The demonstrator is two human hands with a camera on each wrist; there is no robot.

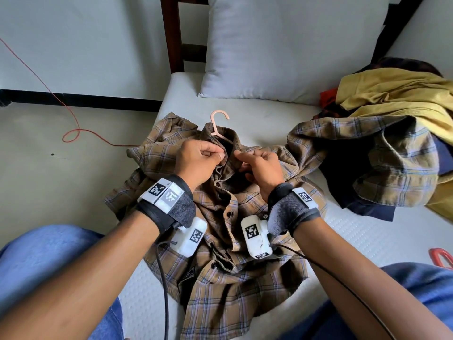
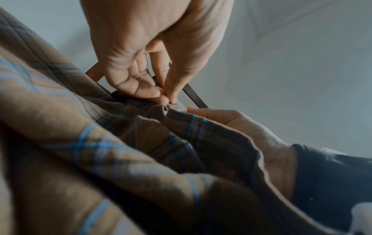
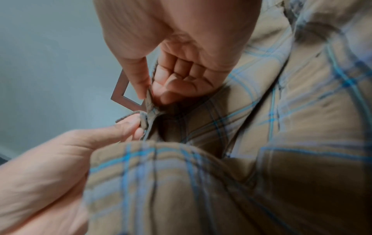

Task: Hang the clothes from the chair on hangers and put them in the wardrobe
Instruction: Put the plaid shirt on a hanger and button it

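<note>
A brown plaid shirt lies front-up on the white mattress, its lower buttons fastened. A pink hanger is inside it, and only the hook shows above the collar. My left hand pinches the left edge of the collar opening between thumb and forefinger. My right hand pinches the opposite edge, a finger's width away. In the left wrist view the left hand nips the fabric edge, with the right hand below it. In the right wrist view both the right hand and the left hand grip the placket.
A white pillow leans on the dark wooden bed frame. At the right lies a pile with a yellow garment and another plaid garment. A red cable loops on the floor at left. A red object pokes in at the right edge.
</note>
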